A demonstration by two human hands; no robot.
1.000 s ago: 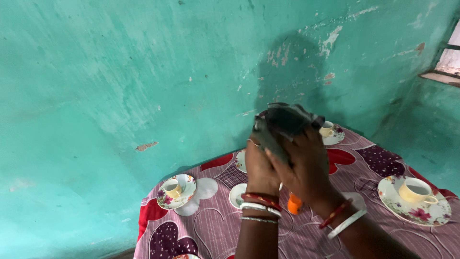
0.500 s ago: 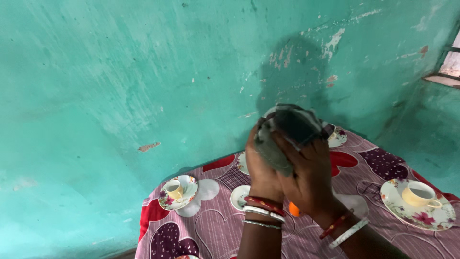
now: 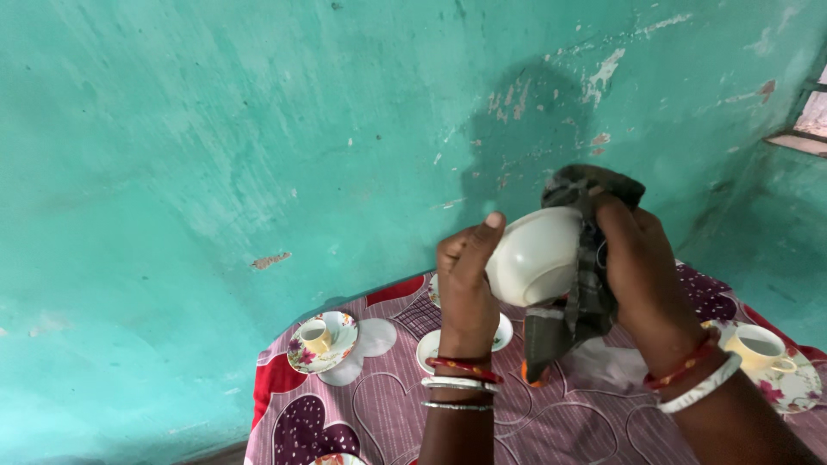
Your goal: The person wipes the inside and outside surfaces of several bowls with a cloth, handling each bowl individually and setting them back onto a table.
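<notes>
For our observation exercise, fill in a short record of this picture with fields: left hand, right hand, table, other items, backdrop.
Left hand: left hand grips the rim of a white rounded ceramic cup, held up and tilted.
Right hand: right hand presses a dark grey cloth against the cup.
Table: heart-patterned red and purple tablecloth.
Other items: floral saucer with cream cup at left; another cup and saucer at right.
Backdrop: worn turquoise wall.

Soft, even daylight enters from a window (image 3: 810, 112) at upper right. The hands cast a dim shadow on the wall (image 3: 215, 155). Focus is sharp, with slight wide-angle stretch at the edges.
</notes>
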